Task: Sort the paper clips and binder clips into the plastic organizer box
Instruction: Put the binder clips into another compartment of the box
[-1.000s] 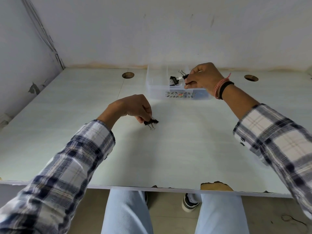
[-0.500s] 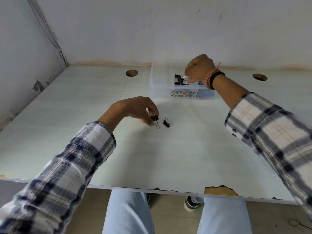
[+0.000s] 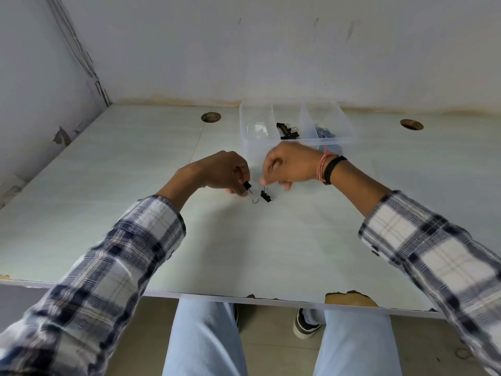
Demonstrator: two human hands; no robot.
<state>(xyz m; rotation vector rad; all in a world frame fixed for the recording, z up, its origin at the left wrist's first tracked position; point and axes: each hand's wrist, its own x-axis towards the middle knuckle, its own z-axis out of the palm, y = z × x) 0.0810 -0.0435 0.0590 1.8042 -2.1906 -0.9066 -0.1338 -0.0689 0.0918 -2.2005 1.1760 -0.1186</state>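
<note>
At the centre of the frame the left hand (image 3: pixel 219 172) pinches a small black binder clip (image 3: pixel 247 185) between thumb and fingertips, its wire handle hanging down to the table surface. Just to the right, the right hand (image 3: pixel 288 165) has its fingertips closed around the wire handle of a second black binder clip (image 3: pixel 266 195), whose black body sits at the table just below the fingers; whether it is lifted or resting cannot be told. The two clips are near each other but apart. The right wrist carries a black band and pink threads (image 3: pixel 326 168), and both arms wear plaid sleeves. Behind the hands, in the upper middle of the frame, stands the clear plastic organizer box (image 3: pixel 257 131) against the back wall. Its left compartment looks bare, its middle compartment holds several black binder clips (image 3: pixel 287 130), and its right compartment holds blue paper clips (image 3: pixel 324 132). The pale table (image 3: pixel 135 185) shows two round cable holes, upper left and upper right, and a chipped front edge at lower right.
</note>
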